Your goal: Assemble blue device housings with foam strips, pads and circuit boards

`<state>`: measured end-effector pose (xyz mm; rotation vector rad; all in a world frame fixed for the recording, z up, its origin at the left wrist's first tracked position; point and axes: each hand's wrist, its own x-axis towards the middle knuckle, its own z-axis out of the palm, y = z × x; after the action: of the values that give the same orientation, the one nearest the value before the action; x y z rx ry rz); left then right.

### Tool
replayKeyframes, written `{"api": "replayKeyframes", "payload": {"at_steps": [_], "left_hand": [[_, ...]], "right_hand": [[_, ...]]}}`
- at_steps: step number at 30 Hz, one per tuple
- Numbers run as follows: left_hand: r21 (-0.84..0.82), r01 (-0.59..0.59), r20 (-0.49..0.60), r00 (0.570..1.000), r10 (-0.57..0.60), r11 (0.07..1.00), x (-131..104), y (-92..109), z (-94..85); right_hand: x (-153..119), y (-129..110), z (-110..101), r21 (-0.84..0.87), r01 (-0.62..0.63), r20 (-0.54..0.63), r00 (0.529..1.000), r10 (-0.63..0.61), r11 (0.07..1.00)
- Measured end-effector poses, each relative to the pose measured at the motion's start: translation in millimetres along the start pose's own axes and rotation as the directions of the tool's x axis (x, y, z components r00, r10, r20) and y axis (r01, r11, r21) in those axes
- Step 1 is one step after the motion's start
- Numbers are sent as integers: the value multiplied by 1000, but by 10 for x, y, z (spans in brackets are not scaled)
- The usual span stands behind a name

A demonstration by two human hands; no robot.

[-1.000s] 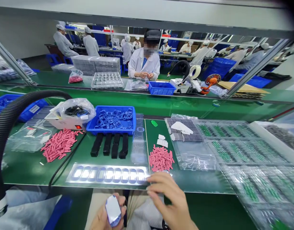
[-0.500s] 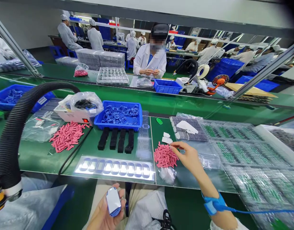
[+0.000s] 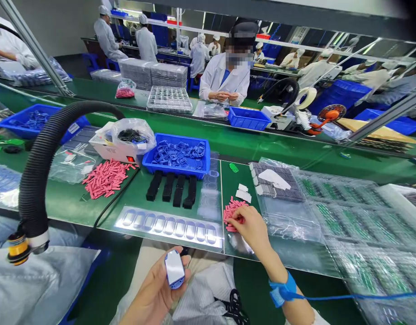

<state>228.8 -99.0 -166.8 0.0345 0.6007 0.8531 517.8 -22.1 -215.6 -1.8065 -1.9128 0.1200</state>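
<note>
My left hand is closed around a small blue plastic housing with a flat white face turned up, held low over my lap. On the bench, my right hand reaches into the right-hand pile of pink strips. Its thumb and forefinger come together among the strips; whether a strip is between them is hidden. A blue wrist strap with a cord circles the right wrist. White pieces lie just behind this pile, and a crumpled clear bag sits in front of it, partly under the hand.
A blue bin of blue plastic parts stands behind several black bundles. Nearer lies a clear sheet with oval windows. Another pink pile and a black hose are left; trays of green boards fill the right. A co-worker sits opposite.
My right hand has moved down and left, from the pile's upper right edge onto the strips. My left hand still holds the blue housing, slightly higher and farther right. The view has shifted.
</note>
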Motion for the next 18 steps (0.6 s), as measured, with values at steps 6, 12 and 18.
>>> {"api": "replayKeyframes", "payload": {"at_steps": [6,12,18], "left_hand": [[32,-84,36,996,83,996,70,51,288],[33,-91,90,992,88,995,93,57,362],[17,-77,53,996,76,997,68,9,296]], "right_hand": [[-51,52,-41,17,-20,-22,1000,20,1000],[-90,152,-169,42,-25,-21,999,26,999],[-144,245,-179,113,31,95,995,-42,993]]}}
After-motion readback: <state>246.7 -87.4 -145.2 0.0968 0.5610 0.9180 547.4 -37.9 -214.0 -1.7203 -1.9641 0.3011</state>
